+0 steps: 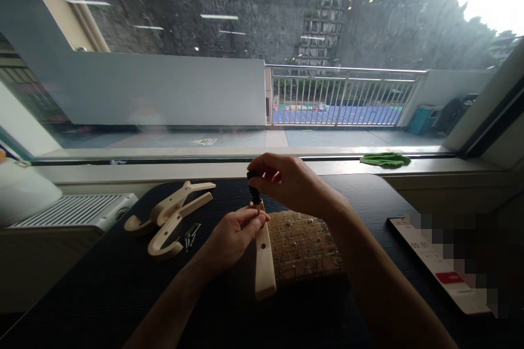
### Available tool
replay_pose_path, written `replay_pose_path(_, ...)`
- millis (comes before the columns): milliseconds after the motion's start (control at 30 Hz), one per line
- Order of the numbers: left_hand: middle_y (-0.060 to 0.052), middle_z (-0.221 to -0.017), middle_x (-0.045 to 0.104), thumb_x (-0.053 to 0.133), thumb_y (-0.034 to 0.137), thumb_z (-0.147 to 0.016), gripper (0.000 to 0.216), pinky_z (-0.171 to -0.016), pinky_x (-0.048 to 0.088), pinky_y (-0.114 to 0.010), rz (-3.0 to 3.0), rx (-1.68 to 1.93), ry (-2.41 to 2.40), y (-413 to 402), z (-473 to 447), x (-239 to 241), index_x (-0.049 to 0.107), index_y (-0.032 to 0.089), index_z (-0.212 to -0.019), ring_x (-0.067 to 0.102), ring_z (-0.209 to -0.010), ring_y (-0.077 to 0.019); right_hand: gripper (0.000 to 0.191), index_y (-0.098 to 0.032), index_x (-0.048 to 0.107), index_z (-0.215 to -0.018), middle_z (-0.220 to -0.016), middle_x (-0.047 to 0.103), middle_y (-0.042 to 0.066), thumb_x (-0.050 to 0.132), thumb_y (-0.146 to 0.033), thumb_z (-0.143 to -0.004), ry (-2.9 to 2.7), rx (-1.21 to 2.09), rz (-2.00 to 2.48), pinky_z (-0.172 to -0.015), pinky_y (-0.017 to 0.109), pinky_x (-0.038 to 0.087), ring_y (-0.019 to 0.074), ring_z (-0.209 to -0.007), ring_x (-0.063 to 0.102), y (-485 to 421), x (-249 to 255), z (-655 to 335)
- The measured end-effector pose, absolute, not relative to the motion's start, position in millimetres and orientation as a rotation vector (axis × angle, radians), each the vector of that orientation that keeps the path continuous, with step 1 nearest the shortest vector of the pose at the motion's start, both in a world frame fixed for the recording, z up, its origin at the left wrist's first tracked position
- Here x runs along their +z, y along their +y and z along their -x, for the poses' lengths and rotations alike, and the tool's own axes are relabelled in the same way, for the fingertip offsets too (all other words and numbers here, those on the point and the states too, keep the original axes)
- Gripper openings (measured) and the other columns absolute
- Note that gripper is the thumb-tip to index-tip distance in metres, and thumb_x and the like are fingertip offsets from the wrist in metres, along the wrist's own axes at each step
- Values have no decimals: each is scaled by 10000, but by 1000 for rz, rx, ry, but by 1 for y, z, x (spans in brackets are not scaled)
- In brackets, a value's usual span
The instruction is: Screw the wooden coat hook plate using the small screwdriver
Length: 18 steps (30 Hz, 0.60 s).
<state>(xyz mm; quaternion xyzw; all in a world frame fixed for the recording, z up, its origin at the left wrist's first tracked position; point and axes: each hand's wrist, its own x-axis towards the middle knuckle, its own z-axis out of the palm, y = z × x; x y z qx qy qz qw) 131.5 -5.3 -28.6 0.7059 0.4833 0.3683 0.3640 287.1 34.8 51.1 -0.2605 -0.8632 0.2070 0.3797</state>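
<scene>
My right hand (282,177) grips the black handle of a screwdriver (254,191), which stands upright with its shaft pointing down. The tip meets the upper part of a pale wooden hook (266,267), between the fingers of my left hand (241,229). Those fingers are closed round the hook's upper end; whether they also pinch a screw is hidden. A dark hole shows in the hook's face below them. Beneath and to the right lies a rough, bark-like brown wood piece (307,245), partly covered by my right forearm.
Left on the black table (102,283) lie more wooden hooks (176,210) and several screws (190,235). A phone with a timer (438,267) lies at the right. A green cloth (385,160) rests on the window sill, and a radiator (77,215) stands left of the table.
</scene>
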Motion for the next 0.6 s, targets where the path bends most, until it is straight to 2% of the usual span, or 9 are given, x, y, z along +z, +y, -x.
replay_pose_path(133,-39,-946,624,428,334,-806,279,-756,440,-259,-1824,969,1242,-5,-131,-29,636,195,-929,568,-883,-188,218,-147,552,-908,-750,584,20,522,-298,-753,-2191,538,688,-577,233,381,94,-655,513,35,50,-287)
replay_pose_path(300,-44,-941,618,416,321,-814,278,-782,420,-244,-1857,944,1216,-5,-131,-26,633,172,-903,557,-897,-180,248,-185,556,-1011,-804,587,12,462,-225,-785,-2208,545,617,-606,231,385,89,-693,522,34,51,-287)
replay_pose_path(400,-46,-947,615,413,325,-814,279,-779,416,-245,-1858,945,1223,-6,-131,-25,632,163,-876,555,-894,-182,244,-192,572,-1000,-785,583,9,432,-204,-801,-2217,532,616,-614,233,383,87,-688,520,35,51,-287)
replay_pose_path(600,-35,-979,594,409,312,-818,262,-810,396,-246,-1880,936,1233,-6,-132,-26,632,178,-852,538,-918,-174,214,-160,556,-940,-760,579,12,514,-267,-759,-2199,516,665,-588,231,383,94,-667,510,36,50,-287)
